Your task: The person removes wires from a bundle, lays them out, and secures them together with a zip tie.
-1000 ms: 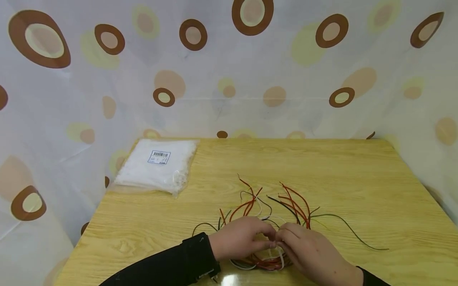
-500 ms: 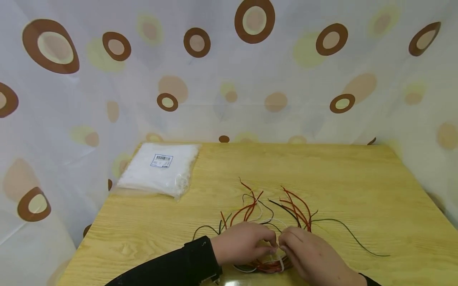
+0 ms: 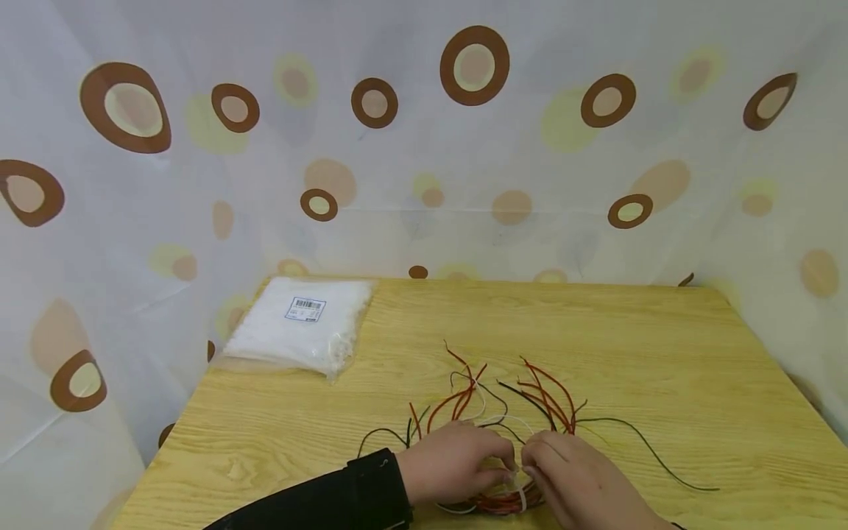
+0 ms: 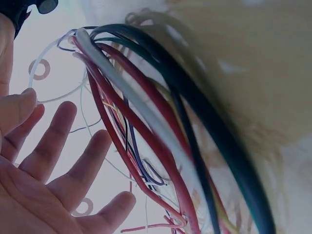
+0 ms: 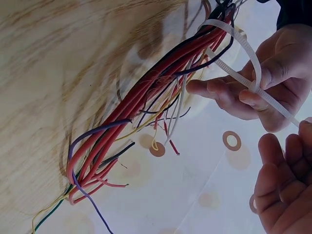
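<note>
A white cable tie point(image 5: 231, 72) loops around a bundle of red, black, white and yellow wires point(image 5: 146, 100) on the table. My left hand point(image 3: 460, 462) pinches the tie near its head between thumb and index finger. In the left wrist view, the other fingers of the left hand point(image 4: 63, 170) are spread beside the wires point(image 4: 146, 126). Its tail runs through the head toward my right hand point(image 5: 287, 180), which pinches the end with its fingertips. From the head view, my right hand point(image 3: 586, 478) sits just right of the left one and covers part of the bundle.
Loose wire ends fan out beyond the hands, and one thin dark wire point(image 3: 652, 449) reaches far right. A clear bag of white items with a label point(image 3: 305, 310) lies at the table's back left. Patterned cloth point(image 3: 397, 162) hangs behind the wooden table point(image 3: 629, 346).
The small gap between my two hands' fingertips has widened slightly, the right hand moving a little rightward. The head view has tilted up, so everything appears lower. Both hands keep their pinch.
</note>
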A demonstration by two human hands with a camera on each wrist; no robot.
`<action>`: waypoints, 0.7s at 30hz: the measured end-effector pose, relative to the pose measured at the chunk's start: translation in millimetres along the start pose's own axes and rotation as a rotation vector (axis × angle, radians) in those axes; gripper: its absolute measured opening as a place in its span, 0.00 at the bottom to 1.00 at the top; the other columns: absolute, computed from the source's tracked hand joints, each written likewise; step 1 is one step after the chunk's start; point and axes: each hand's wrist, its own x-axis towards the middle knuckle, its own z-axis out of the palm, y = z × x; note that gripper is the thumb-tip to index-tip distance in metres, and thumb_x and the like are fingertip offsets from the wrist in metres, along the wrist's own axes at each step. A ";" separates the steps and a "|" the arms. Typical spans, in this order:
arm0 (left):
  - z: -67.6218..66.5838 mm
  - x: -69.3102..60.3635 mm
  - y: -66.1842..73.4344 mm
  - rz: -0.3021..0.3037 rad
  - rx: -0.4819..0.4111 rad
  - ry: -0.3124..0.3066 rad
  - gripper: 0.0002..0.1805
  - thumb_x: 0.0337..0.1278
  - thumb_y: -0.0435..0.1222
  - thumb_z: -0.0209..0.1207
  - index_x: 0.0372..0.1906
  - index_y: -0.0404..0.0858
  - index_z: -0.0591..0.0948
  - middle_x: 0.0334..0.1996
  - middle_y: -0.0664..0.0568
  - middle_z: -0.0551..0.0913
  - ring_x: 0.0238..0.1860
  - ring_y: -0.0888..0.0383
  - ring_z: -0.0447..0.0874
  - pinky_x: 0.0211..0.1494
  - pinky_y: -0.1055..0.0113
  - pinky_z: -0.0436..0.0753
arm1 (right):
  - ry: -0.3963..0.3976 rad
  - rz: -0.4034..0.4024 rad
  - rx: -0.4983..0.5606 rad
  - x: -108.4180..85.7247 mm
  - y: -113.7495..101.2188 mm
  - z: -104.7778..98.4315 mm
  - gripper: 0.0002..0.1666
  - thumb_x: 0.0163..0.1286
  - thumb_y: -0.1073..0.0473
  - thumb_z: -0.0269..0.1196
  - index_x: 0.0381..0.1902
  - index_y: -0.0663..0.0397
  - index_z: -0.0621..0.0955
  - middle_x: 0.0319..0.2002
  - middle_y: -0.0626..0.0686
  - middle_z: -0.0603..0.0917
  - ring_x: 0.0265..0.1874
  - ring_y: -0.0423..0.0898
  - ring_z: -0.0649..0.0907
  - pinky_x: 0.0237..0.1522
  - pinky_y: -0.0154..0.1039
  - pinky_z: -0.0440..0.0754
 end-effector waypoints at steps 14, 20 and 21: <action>4.3 6.1 -6.1 -0.054 -0.042 -0.087 0.06 0.75 0.45 0.61 0.46 0.52 0.87 0.41 0.68 0.86 0.34 0.78 0.77 0.40 0.84 0.74 | 0.018 0.035 -0.032 9.2 0.6 -16.4 0.22 0.87 0.45 0.41 0.40 0.41 0.79 0.41 0.34 0.80 0.36 0.32 0.76 0.39 0.24 0.71; 7.5 9.1 -5.5 -0.025 0.038 -0.098 0.06 0.73 0.45 0.63 0.36 0.53 0.87 0.31 0.72 0.82 0.29 0.78 0.71 0.36 0.85 0.69 | 0.052 0.037 -0.032 12.3 -0.3 -20.4 0.21 0.87 0.45 0.42 0.40 0.41 0.79 0.40 0.35 0.80 0.35 0.32 0.75 0.38 0.25 0.71; 8.6 9.4 -6.0 -0.013 0.053 -0.095 0.06 0.72 0.45 0.64 0.35 0.53 0.87 0.30 0.72 0.82 0.29 0.78 0.71 0.35 0.85 0.68 | 0.064 0.037 -0.034 13.3 -0.6 -21.7 0.21 0.87 0.45 0.42 0.40 0.42 0.79 0.40 0.35 0.80 0.35 0.32 0.76 0.39 0.25 0.71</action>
